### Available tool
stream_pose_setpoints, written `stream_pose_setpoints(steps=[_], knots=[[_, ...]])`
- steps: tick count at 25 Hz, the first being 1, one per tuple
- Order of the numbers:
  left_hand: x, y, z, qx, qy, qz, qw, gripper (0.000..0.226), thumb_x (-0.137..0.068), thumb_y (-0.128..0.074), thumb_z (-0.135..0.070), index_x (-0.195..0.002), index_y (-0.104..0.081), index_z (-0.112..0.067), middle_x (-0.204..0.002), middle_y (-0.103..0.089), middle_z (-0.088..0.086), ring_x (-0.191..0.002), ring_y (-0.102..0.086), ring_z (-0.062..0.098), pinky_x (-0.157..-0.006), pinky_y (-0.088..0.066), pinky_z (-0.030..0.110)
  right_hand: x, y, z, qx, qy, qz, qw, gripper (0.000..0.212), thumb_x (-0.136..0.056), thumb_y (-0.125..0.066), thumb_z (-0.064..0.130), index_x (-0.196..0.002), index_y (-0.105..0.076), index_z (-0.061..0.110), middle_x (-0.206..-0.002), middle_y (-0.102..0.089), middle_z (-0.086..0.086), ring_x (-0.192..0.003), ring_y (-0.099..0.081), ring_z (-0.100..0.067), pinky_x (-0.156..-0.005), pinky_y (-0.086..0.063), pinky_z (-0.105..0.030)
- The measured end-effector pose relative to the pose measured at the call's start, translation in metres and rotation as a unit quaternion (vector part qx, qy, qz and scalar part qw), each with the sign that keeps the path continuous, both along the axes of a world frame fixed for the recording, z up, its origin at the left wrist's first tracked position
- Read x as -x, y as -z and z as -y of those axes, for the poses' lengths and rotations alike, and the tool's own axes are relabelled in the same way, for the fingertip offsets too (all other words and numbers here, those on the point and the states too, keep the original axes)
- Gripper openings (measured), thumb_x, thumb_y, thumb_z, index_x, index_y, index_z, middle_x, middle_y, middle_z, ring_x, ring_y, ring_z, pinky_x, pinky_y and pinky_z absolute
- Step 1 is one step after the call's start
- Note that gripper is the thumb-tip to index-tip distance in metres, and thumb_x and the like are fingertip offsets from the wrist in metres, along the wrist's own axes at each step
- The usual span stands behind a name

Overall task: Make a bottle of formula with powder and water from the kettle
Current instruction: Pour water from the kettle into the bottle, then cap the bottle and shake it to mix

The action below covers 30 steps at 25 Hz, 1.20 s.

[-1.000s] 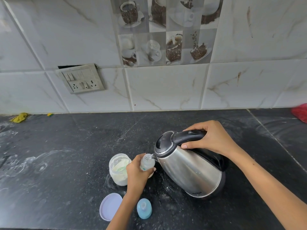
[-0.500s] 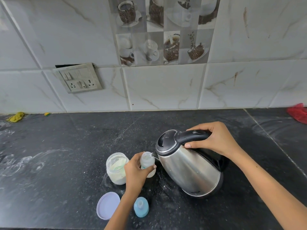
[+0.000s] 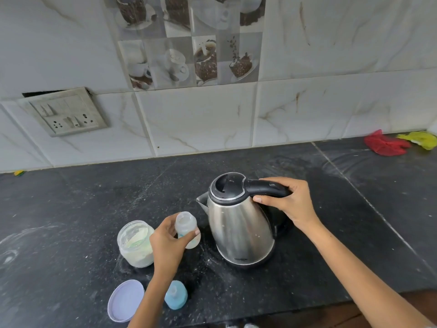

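Stainless steel electric kettle (image 3: 241,229) stands upright on my black stone counter (image 3: 71,204), and my right hand (image 3: 287,201) has its grip wrapped round the black handle, fingers curled under and thumb on top. Its spout points away from that grip, toward the baby bottle (image 3: 186,229). My left hand (image 3: 169,242) has its grip clamped on that small clear bottle, thumb across the front, mouth open and upward; whether it rests on the counter or is lifted I cannot tell. Small print low on the kettle's body is too blurred to read, and the bottle's teal marking is likewise illegible. Just outside my left grip sits the open glass jar of formula powder (image 3: 136,243). Nearer me than that grip lie the jar's lilac lid (image 3: 125,300) and the blue bottle teat cap (image 3: 176,294). Beyond the right grip, far off at the wall, lies a red cloth (image 3: 385,144).
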<state>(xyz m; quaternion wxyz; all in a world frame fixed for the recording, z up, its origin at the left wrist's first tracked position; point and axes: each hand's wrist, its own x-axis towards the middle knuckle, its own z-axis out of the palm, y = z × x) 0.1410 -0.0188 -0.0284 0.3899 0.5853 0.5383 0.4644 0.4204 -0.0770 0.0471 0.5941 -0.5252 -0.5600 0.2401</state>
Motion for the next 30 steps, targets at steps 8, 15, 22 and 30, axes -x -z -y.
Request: stream_pose_setpoints(steps=[8, 15, 22, 30], knots=[[0.014, -0.005, 0.003, -0.012, -0.002, -0.015, 1.000, 0.052, -0.058, -0.090, -0.008, -0.104, -0.067, -0.014, -0.097, -0.072, -0.003, -0.092, -0.068, 0.011, -0.084, -0.053, 0.027, 0.008, 0.031, 0.007, 0.021, 0.061, -0.043, 0.997, 0.034, -0.068, -0.086, 0.008, -0.099, -0.074, 0.017, -0.095, -0.077, 0.000, -0.093, -0.072, -0.017, -0.085, -0.054, -0.035], [0.041, -0.018, 0.021, -0.016, 0.033, 0.000, 0.999, 0.051, -0.059, -0.088, -0.003, -0.104, -0.067, -0.013, -0.096, -0.070, -0.011, -0.087, -0.065, -0.007, -0.074, -0.048, 0.005, 0.035, 0.012, 0.027, -0.054, 0.196, 0.274, 0.940, 0.040, -0.080, -0.078, 0.024, -0.117, -0.066, 0.012, -0.130, -0.055, -0.003, -0.122, -0.051, -0.014, -0.101, -0.043, -0.019], [0.099, -0.026, 0.044, -0.015, 0.014, -0.011, 1.000, 0.048, -0.057, -0.090, -0.012, -0.099, -0.070, -0.025, -0.092, -0.072, -0.015, -0.092, -0.067, 0.002, -0.083, -0.050, 0.020, 0.163, 0.063, 0.043, -0.058, 0.084, 0.321, 0.942, 0.020, -0.090, -0.066, 0.025, -0.106, -0.071, 0.014, -0.120, -0.061, 0.001, -0.107, -0.059, -0.010, -0.081, -0.054, -0.026], [0.133, 0.000, 0.060, -0.010, 0.028, -0.037, 0.999, 0.050, -0.056, -0.091, -0.014, -0.100, -0.069, -0.024, -0.092, -0.070, -0.017, -0.090, -0.066, -0.001, -0.079, -0.049, 0.010, 0.228, 0.141, 0.058, 0.201, -0.055, 0.347, 0.914, 0.067, -0.079, -0.071, 0.047, -0.138, -0.047, 0.026, -0.138, -0.053, 0.007, -0.124, -0.054, -0.014, -0.097, -0.050, -0.035]])
